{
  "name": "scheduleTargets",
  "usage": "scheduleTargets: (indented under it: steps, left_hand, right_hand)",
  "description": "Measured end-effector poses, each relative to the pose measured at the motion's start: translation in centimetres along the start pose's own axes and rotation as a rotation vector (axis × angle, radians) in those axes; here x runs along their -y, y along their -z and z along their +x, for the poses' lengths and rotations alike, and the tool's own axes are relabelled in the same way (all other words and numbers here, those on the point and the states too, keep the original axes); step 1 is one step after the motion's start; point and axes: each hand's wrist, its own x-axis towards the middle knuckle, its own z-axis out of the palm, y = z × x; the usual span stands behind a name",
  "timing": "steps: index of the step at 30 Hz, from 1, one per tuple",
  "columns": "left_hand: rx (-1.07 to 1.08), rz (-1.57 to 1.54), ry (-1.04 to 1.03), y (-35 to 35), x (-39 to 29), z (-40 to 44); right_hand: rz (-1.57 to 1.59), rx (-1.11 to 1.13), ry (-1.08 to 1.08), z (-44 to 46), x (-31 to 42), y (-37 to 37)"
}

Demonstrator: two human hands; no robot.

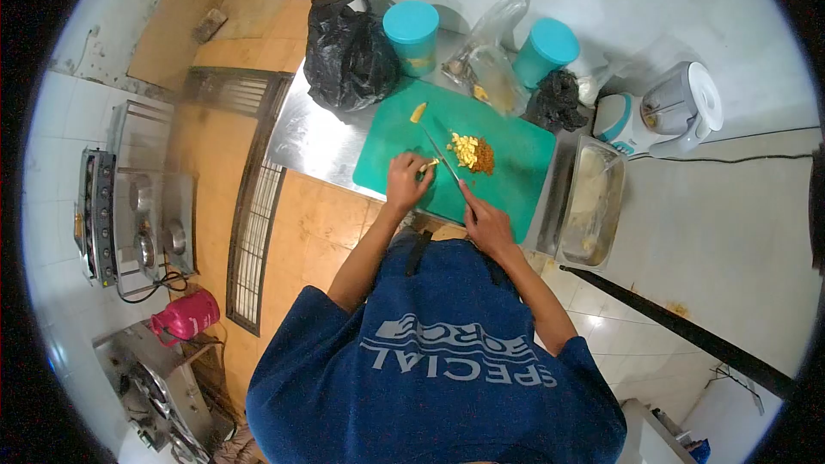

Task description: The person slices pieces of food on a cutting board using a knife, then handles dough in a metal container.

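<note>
My right hand (488, 222) is closed around the handle of a knife (444, 157), its blade slanting up and left over a green cutting board (528, 172). Against the board, the bent fingers of my left hand (409, 180) grip a small yellow piece of food (431, 164) just left of the blade. Right of the knife lies a heap of chopped pale yellow bits (464, 148), touching a heap of finer orange-brown bits (485, 158). A longer yellow piece (418, 112) rests alone near the board's upper left. What food these are, I cannot tell.
Behind the board stand a black plastic bag (348, 56), two turquoise-lidded containers (411, 24) (553, 41) and a clear bag (490, 60). A small black bag (559, 101), blender (666, 112) and metal tray (593, 202) sit to the right. A pink gas cylinder (186, 316) is at left.
</note>
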Motion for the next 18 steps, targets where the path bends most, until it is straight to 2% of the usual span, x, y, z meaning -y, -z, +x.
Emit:
scheduleTargets:
  steps: [2, 18]
  left_hand:
    - [-0.012, -0.005, 0.0, -0.2, 0.4, -0.1]
    - [0.003, -0.013, 0.011, 0.0, 0.0, -0.1]
  right_hand:
    - [-0.012, 0.092, -0.033, 0.6, -0.1, -0.6]
    - [-0.021, 0.126, -0.024, 1.3, -0.4, -1.8]
